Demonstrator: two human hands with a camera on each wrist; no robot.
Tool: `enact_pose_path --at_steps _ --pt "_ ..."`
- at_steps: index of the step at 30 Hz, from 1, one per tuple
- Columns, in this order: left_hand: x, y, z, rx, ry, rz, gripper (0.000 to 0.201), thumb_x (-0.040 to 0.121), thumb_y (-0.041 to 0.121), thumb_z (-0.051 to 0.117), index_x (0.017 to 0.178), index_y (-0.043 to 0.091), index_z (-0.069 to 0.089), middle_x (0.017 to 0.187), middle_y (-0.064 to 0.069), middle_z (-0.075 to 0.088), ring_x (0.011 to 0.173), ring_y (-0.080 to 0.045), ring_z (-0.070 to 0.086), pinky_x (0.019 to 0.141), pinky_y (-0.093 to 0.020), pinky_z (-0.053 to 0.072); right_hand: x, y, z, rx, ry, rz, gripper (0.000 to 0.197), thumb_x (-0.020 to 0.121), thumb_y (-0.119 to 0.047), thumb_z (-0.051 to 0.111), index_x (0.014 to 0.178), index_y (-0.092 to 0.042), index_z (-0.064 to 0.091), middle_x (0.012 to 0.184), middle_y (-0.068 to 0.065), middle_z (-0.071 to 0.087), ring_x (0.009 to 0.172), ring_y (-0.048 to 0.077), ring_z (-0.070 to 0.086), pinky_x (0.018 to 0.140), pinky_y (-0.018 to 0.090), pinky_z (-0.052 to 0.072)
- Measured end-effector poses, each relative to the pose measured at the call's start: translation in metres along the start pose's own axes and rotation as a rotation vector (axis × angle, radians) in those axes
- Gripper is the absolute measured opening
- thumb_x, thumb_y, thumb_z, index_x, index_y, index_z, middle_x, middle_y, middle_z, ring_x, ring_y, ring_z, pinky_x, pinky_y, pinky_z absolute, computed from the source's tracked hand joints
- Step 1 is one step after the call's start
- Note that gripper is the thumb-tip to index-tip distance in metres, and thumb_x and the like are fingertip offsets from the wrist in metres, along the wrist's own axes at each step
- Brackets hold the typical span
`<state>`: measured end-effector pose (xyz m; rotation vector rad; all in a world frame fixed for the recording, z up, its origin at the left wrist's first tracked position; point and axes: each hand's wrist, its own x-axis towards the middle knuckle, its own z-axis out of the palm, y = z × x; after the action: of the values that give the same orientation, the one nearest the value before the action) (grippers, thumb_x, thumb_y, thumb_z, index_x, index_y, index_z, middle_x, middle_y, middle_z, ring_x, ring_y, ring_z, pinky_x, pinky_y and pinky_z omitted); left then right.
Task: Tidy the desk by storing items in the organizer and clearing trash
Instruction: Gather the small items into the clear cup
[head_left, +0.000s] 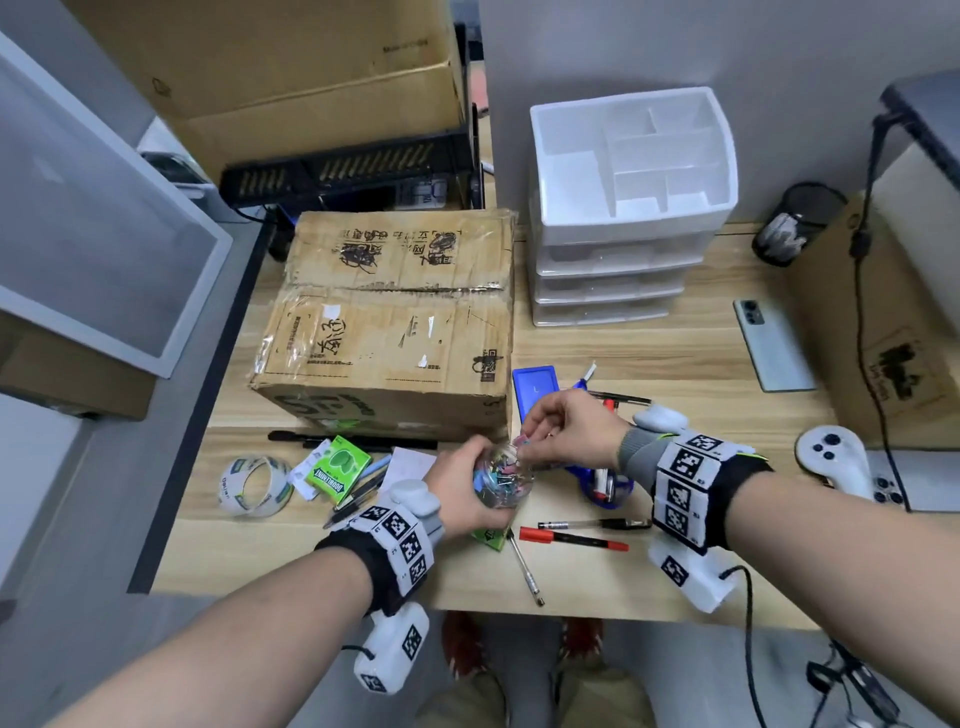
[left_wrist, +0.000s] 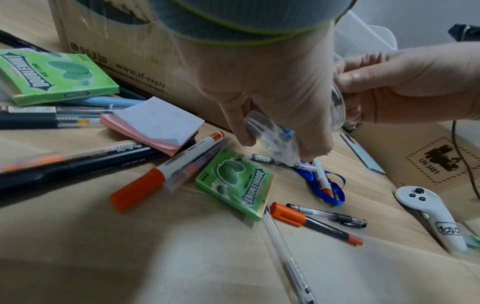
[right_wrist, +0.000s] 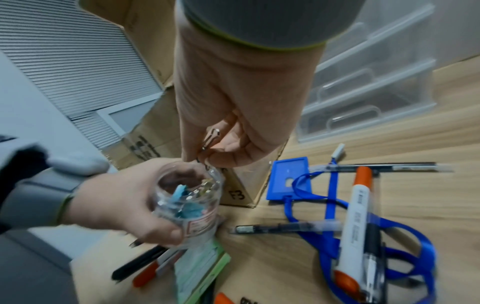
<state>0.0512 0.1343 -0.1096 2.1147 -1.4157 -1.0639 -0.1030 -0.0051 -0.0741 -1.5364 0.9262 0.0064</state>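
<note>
My left hand (head_left: 480, 486) grips a clear plastic jar (head_left: 503, 475) of coloured binder clips, held just above the desk in front of the cardboard box. In the right wrist view the jar (right_wrist: 187, 203) is uncapped, mouth up. My right hand (head_left: 530, 436) hovers right over the mouth and pinches a binder clip (right_wrist: 210, 138) by its silver wire handles. The left wrist view shows the jar (left_wrist: 272, 142) under my left hand's fingers (left_wrist: 241, 127), with the right hand (left_wrist: 405, 82) at its rim. The white drawer organizer (head_left: 571, 231) stands at the back of the desk, its top compartments bare.
A big cardboard box (head_left: 384, 312) sits left of the organizer. Scattered on the desk are a tape roll (head_left: 254, 486), gum packs (head_left: 337, 470), sticky notes (head_left: 410, 465), several pens (head_left: 571, 538), a blue badge holder (head_left: 535, 387) with lanyard, a phone (head_left: 774, 345) and a white controller (head_left: 836, 457).
</note>
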Motion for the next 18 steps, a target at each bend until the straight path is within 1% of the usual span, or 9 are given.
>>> enact_pose_path --at_steps 2,5,8,10,11,13,15,16,18 --pt "-0.001 0.004 0.000 0.006 0.008 0.003 0.064 0.050 0.044 0.088 0.102 0.028 0.055 0.080 0.020 0.065 0.073 0.009 0.062 0.066 -0.015 0.052 -0.004 -0.003 0.008 -0.050 -0.019 -0.030 0.024 0.072 -0.005 0.086 0.088 -0.001 0.069 0.067 0.004 0.068 0.051 0.002 0.059 0.052 0.017 0.050" --pt "-0.001 0.009 0.000 0.024 0.011 0.015 0.063 0.048 0.047 0.085 0.099 0.028 0.054 0.081 0.016 0.066 0.072 0.001 0.064 0.066 -0.022 0.054 -0.009 -0.004 0.015 -0.099 -0.050 -0.044 0.021 0.071 -0.007 0.086 0.087 -0.007 0.071 0.070 0.002 0.070 0.054 -0.001 0.061 0.058 0.017 0.052" --pt "-0.003 0.012 0.000 0.033 0.008 0.026 0.060 0.049 0.045 0.085 0.096 0.031 0.051 0.081 0.015 0.065 0.071 0.002 0.062 0.059 -0.013 0.047 -0.014 -0.005 0.019 -0.065 -0.055 -0.040 0.017 0.074 -0.008 0.084 0.088 -0.010 0.073 0.074 0.006 0.072 0.059 0.003 0.064 0.062 0.020 0.055" --pt "-0.004 0.013 0.000 0.009 0.015 0.029 0.059 0.049 0.044 0.086 0.094 0.032 0.050 0.081 0.015 0.065 0.070 0.002 0.061 0.057 -0.009 0.043 -0.016 -0.007 0.019 0.051 -0.011 -0.015 0.010 0.081 -0.005 0.077 0.090 -0.006 0.072 0.072 0.011 0.071 0.055 0.011 0.066 0.055 0.021 0.054" --pt "-0.005 0.013 0.000 -0.009 0.019 0.028 0.060 0.049 0.044 0.087 0.094 0.031 0.050 0.081 0.015 0.065 0.070 0.002 0.062 0.057 -0.008 0.042 -0.016 -0.007 0.018 0.127 0.039 0.006 0.007 0.084 -0.003 0.072 0.089 -0.007 0.071 0.071 0.011 0.071 0.052 0.013 0.066 0.050 0.022 0.053" --pt "-0.007 0.011 0.001 -0.040 0.032 0.030 0.064 0.048 0.045 0.088 0.098 0.031 0.050 0.083 0.014 0.066 0.073 0.003 0.063 0.059 -0.009 0.044 -0.015 -0.002 0.014 0.231 0.178 0.043 0.009 0.089 0.000 0.063 0.086 -0.008 0.067 0.070 0.009 0.069 0.045 0.015 0.063 0.045 0.023 0.051" --pt "-0.009 0.010 0.002 -0.069 0.045 0.039 0.065 0.050 0.044 0.088 0.101 0.031 0.050 0.087 0.013 0.068 0.077 0.002 0.064 0.065 -0.011 0.048 -0.015 0.008 0.011 0.275 0.266 0.114 0.009 0.095 -0.002 0.054 0.090 -0.006 0.061 0.072 0.012 0.066 0.041 0.014 0.059 0.042 0.022 0.049" --pt "-0.010 0.012 0.003 -0.088 0.052 0.048 0.064 0.051 0.042 0.088 0.102 0.030 0.051 0.088 0.013 0.068 0.079 0.002 0.065 0.067 -0.012 0.049 -0.016 0.016 0.010 0.308 0.253 0.193 0.008 0.098 -0.006 0.051 0.093 -0.005 0.058 0.073 0.014 0.065 0.042 0.015 0.059 0.043 0.024 0.050" --pt "-0.011 0.017 0.007 -0.130 0.059 0.064 0.062 0.053 0.039 0.088 0.101 0.030 0.050 0.087 0.013 0.069 0.078 0.002 0.065 0.070 -0.016 0.052 -0.021 0.034 0.013 0.404 0.098 0.422 0.021 0.102 -0.023 0.047 0.100 -0.005 0.057 0.080 0.017 0.070 0.057 0.023 0.068 0.056 0.032 0.057"
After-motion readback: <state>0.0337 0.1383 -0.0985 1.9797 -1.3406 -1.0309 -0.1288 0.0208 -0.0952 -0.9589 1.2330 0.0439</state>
